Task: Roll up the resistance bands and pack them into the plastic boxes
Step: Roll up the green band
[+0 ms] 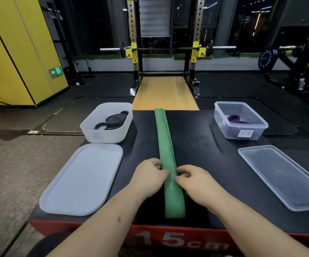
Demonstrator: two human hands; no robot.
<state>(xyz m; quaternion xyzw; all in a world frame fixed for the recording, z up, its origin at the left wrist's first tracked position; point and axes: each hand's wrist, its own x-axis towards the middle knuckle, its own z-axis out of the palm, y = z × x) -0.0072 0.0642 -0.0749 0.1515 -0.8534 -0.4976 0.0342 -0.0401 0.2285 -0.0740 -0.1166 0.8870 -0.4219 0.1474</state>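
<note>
White opaque plastic box (94,135): black rolled bands (115,120). Clear plastic box (224,127): purple rolled band (234,119). Left hand (148,176) and right hand (195,180) pinch long flat green resistance band (164,138), fingers curled.

The black platform (205,145) bears a green band (164,138), white box (103,135), white lid (83,179), clear box (231,132) and clear lid (283,177)
</note>
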